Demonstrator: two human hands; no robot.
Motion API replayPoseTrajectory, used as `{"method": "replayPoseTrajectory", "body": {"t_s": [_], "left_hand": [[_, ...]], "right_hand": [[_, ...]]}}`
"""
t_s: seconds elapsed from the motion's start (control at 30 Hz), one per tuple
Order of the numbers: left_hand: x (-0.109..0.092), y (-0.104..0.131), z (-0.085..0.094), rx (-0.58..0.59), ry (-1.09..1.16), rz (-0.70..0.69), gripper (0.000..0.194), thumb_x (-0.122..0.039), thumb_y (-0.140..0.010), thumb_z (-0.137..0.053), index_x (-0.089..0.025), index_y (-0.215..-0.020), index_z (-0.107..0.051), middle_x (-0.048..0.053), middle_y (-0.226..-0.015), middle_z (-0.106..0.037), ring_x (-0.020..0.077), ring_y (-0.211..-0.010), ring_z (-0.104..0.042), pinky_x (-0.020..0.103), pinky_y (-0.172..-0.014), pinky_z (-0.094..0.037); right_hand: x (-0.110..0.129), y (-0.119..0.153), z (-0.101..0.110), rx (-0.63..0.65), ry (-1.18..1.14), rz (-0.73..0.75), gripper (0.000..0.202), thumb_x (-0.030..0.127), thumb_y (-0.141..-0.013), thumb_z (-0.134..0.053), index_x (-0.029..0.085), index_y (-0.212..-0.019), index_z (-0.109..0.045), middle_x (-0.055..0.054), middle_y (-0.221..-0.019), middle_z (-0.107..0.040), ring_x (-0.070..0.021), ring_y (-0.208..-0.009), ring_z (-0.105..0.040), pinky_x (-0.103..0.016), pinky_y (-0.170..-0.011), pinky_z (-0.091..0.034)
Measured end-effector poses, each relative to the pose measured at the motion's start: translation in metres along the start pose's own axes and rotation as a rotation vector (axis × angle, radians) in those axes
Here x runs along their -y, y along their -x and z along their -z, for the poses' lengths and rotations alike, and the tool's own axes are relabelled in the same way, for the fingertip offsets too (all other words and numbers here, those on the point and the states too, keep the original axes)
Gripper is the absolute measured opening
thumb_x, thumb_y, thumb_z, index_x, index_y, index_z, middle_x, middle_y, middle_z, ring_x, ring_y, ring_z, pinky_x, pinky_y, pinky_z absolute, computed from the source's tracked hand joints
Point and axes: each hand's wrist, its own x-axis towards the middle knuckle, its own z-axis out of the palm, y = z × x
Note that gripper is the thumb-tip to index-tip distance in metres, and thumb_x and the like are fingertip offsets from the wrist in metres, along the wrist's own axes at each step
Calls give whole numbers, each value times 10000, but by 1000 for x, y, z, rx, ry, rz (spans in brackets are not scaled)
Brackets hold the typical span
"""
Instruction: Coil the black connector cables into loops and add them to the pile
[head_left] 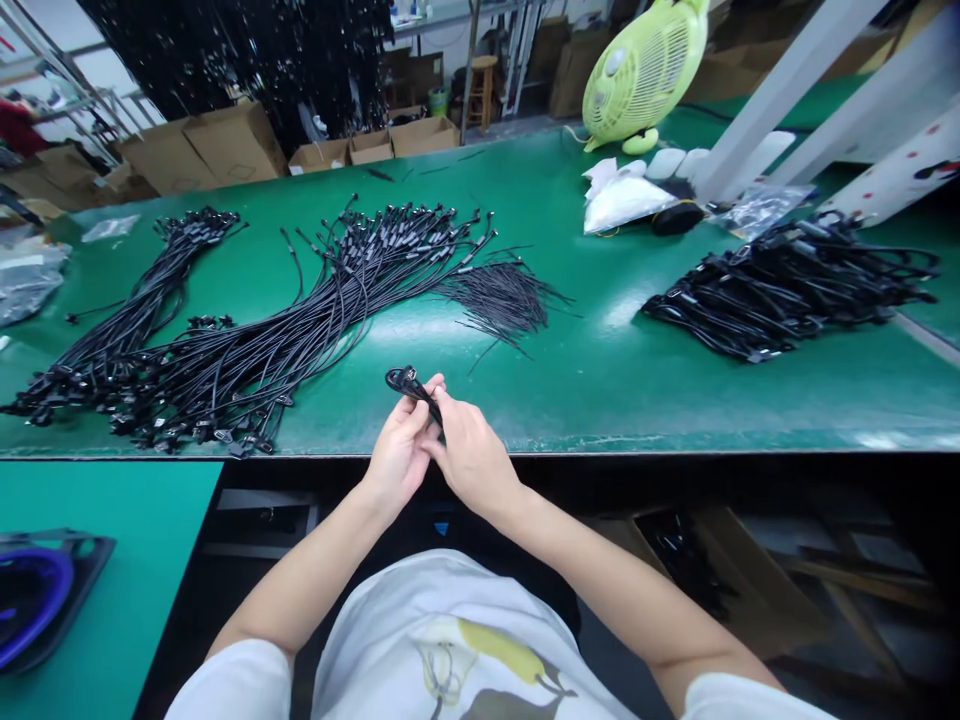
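Note:
A folded black cable (409, 384) is held between my two hands just above the front edge of the green table (585, 400). My left hand (399, 450) has its fingers closed round the bundle from the left. From the right, my right hand (471, 450) pinches the same bundle, its fingers touching those of the other hand. Behind them lies a pile of thin black ties (504, 298). Long loose black cables (300, 330) with connectors spread to the left. On the right rests a heap of bundled black cables (780, 290).
Another bunch of cables (150, 290) lies at the far left. At the back right stand a green fan (645, 70), a white plastic bag (626, 203) and slanting white posts (787, 90). Cardboard boxes (236, 145) line the far edge. An open box (750, 580) sits below the table.

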Motion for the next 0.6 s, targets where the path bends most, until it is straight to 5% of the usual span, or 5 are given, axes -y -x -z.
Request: {"method": "replayPoseTrajectory", "body": {"t_s": [0.13,0.3,0.6], "left_hand": [[4,-5,-2,-29,-13,45,189,-238,-790,-727,-172,-964,-692,83,-1326,-614,233,-1318,-469,298,-945,-472],[13,-6,-4,8,-116,-13,300,-322,-756,-765,-175,-1005,-685,104,-1267,-655,255,-1307,-494,386,-1088,-380],[34,-23,-9,-6,-325,13,325,-347,-716,-786,-173,-943,-632,91,-1097,-725,283,-1174,-614,463,-1097,-384]], "right_hand": [[-11,2,-14,15,208,45,374,160,-972,-340,17,-1292,-467,-153,-921,-621,-237,-784,-513,-374,-696,-454],[-28,1,-8,83,295,18,249,185,-975,-344,121,-917,-578,-94,-772,-557,-212,-714,-465,-346,-623,-385],[-57,13,5,270,263,72,357,377,-1020,-340,102,-1125,-542,-77,-919,-635,-165,-787,-585,-286,-655,-432]]}}
